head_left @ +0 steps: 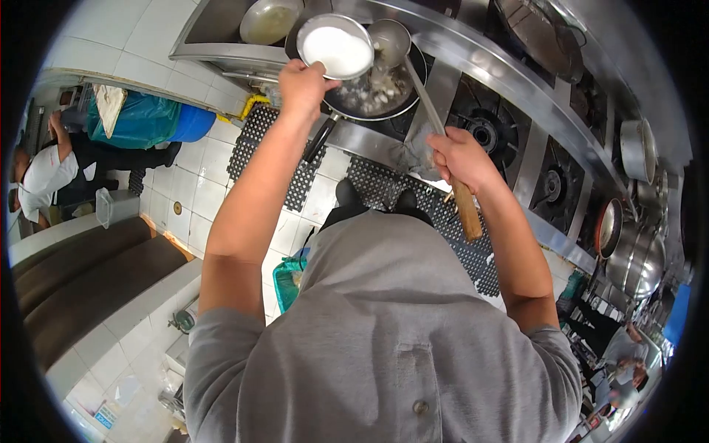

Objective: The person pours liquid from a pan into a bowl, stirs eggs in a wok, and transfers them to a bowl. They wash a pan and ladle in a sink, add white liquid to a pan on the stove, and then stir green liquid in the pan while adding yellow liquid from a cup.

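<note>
My left hand (304, 88) grips the rim of a metal bowl (337, 47) that holds something white, above the left part of a dark frying pan (369, 117). Round the wooden handle (465, 210) of a long metal ladle (389, 43), the fingers of my right hand (461, 159) are closed. The ladle's cup is over the pan, just right of the bowl. Pale pieces in liquid (377, 92) show in the pan. The pan's black handle (320, 140) points toward me, with no hand on it.
Another bowl (270, 22) with pale liquid stands behind the pan at the left. Burners (484, 131) run to the right, with a lidded pan (539, 37) and pots (636, 258) beyond. Co-workers (48, 173) are at the far left and lower right. A green-lined bin (286, 284) is near my legs.
</note>
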